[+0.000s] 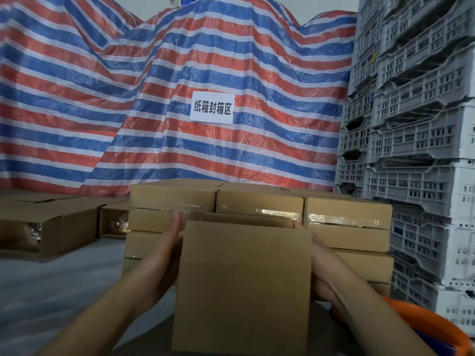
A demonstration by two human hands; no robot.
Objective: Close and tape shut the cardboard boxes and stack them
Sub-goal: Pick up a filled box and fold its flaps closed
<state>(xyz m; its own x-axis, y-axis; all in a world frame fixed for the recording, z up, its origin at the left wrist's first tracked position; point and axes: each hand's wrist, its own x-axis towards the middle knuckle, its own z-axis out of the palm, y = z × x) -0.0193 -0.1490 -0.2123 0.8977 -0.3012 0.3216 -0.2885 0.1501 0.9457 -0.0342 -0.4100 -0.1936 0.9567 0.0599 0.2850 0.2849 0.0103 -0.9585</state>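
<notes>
I carry a plain brown cardboard box [244, 283] in front of me, its near flap facing the camera. My left hand [167, 255] presses flat against the box's left side, fingers straight and pointing away. My right hand [321, 273] holds the right side, mostly hidden behind the box. Just beyond stands a stack of taped boxes [347, 222], with clear tape over their seams, several wide and at least two layers high.
More cardboard boxes [51, 222] lie on the floor to the left, some with open ends. Grey plastic crates [416, 150] tower at the right. A striped tarp [154, 98] with a white sign [212, 107] hangs behind. An orange rim [424, 322] shows at lower right.
</notes>
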